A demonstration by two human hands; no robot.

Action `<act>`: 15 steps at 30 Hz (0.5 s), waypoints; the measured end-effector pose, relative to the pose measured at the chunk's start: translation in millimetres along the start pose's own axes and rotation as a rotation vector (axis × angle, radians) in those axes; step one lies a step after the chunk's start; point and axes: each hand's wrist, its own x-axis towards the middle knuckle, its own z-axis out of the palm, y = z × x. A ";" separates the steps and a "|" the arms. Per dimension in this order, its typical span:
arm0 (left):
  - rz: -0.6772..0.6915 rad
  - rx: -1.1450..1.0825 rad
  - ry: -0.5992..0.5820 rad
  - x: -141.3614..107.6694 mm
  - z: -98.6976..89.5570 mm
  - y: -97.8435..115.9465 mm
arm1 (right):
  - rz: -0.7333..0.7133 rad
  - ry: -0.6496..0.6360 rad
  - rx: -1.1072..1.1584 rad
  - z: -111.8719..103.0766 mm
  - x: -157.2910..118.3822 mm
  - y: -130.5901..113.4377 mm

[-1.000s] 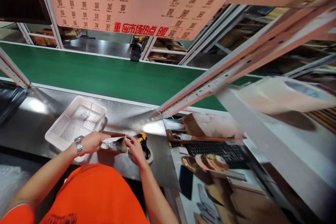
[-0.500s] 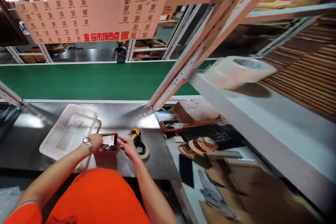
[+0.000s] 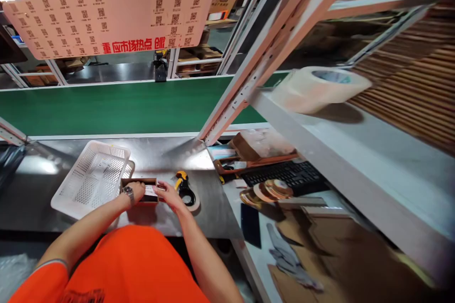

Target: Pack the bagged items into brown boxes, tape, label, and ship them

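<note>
A small, open-topped brown cardboard box (image 3: 148, 181) was set on the grey metal worktop (image 3: 216, 210), just to the right of a white perforated plastic basket (image 3: 85, 184); whether box and basket were touching could not be told. Inside the box, a white printed paper (image 3: 150, 191) was partly covered by the hands.

The left hand (image 3: 137, 190), with a silver-coloured watch (image 3: 129, 192) worn at its wrist, was lowered over the box's opening. Its fingers were bent and bunched close together; because the tips were hidden, it could not be told whether anything was gripped. The right hand (image 3: 170, 194) was placed at the box's right end, its fingers curled and only slightly parted against the edge; whether the cardboard was pinched between them could not be made out.

Just beyond the right hand, a yellow-and-black tape dispenser (image 3: 182, 183) was seen lying on the worktop. Behind the worktop, a flat green conveyor belt (image 3: 106, 111) was framed by pale rails.
</note>
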 end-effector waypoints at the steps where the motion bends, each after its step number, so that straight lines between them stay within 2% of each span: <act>1: -0.012 0.015 -0.010 -0.4 1.0 -0.8 | -0.035 0.044 -0.037 0.0 0.5 0.2; 3: -0.026 0.029 -0.026 -0.8 2.7 -2.4 | -0.126 0.122 -0.133 -0.1 1.1 -0.6; 5: -0.025 0.028 -0.046 -1.4 3.3 -5.3 | -0.148 0.131 -0.199 -0.7 1.5 -2.9; 8: 0.032 -0.074 -0.058 -6.4 2.4 -15.2 | -0.035 0.060 -0.197 -2.7 1.6 -7.5; 12: 0.181 -0.280 0.053 -19.3 -1.3 -34.5 | 0.028 -0.005 -0.165 -7.0 1.9 -9.6; 15: 0.096 -0.281 -0.013 -23.4 -6.1 -40.4 | 0.043 -0.016 -0.133 -7.3 4.2 -5.9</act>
